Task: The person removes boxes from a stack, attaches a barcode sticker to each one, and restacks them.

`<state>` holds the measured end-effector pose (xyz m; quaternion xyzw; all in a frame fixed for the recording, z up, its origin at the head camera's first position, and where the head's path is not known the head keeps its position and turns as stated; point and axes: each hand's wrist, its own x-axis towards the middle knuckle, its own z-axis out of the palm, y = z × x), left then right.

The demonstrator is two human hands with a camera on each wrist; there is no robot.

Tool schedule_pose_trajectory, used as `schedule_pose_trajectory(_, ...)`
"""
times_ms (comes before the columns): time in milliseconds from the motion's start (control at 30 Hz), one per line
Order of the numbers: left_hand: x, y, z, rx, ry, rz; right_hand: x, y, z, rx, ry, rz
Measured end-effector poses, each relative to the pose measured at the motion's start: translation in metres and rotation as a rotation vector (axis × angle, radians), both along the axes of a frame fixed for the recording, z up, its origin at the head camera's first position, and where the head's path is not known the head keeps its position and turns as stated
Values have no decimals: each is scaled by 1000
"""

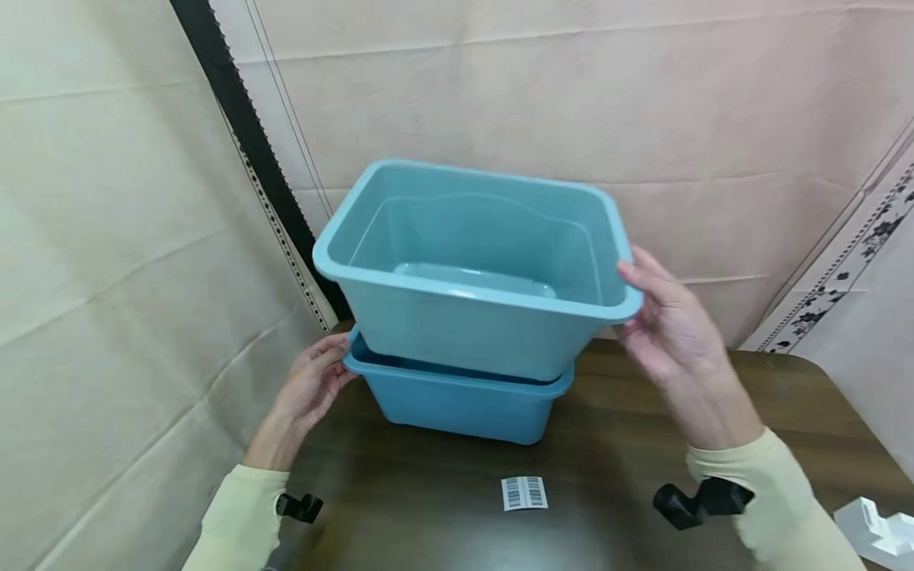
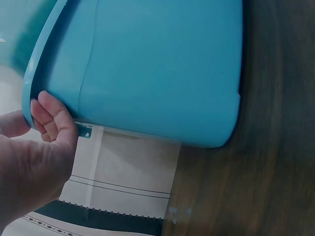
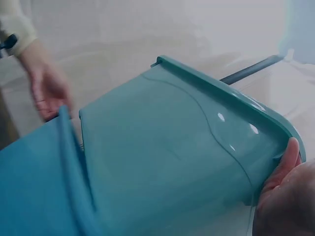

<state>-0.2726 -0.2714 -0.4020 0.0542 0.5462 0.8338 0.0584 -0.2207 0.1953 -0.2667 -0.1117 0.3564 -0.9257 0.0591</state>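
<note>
A light teal plastic tub (image 1: pixel 457 337) is tilted over a darker blue tub (image 1: pixel 464 408), its base overlapping the lower tub's opening. My right hand (image 1: pixel 671 325) grips the teal tub's rim at its right end, thumb on top and fingers beneath. At the left end of the blue tub, my left hand (image 1: pixel 314 388) pinches the rim; the left wrist view shows the thumb outside and the fingers (image 2: pixel 54 115) curled under the lip. In the right wrist view the teal tub (image 3: pixel 162 142) slants up out of the blue tub (image 3: pixel 34 182). The teal tub's inside is bare.
The tubs are over a dark brown wooden table (image 1: pixel 400 507). A white barcode label (image 1: pixel 524 493) lies in front of them. At the lower right stands a white angular object (image 1: pixel 878 535). Pale cloth (image 1: pixel 571 95) hangs behind and at both sides.
</note>
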Motion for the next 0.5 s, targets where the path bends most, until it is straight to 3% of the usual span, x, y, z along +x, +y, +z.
schedule_pose_trajectory(200,-1,1,0,6,-4,19,17,49,15,-158,173,79)
schedule_pose_trajectory(333,0,-5,0,27,-2,20,25,87,11,-254,285,149)
schedule_pose_trajectory(433,-1,-9,1,45,14,17,28,120,-2,-258,359,104)
schedule_pose_trajectory(500,-3,-11,2,47,23,15,30,147,-16,-206,369,4)
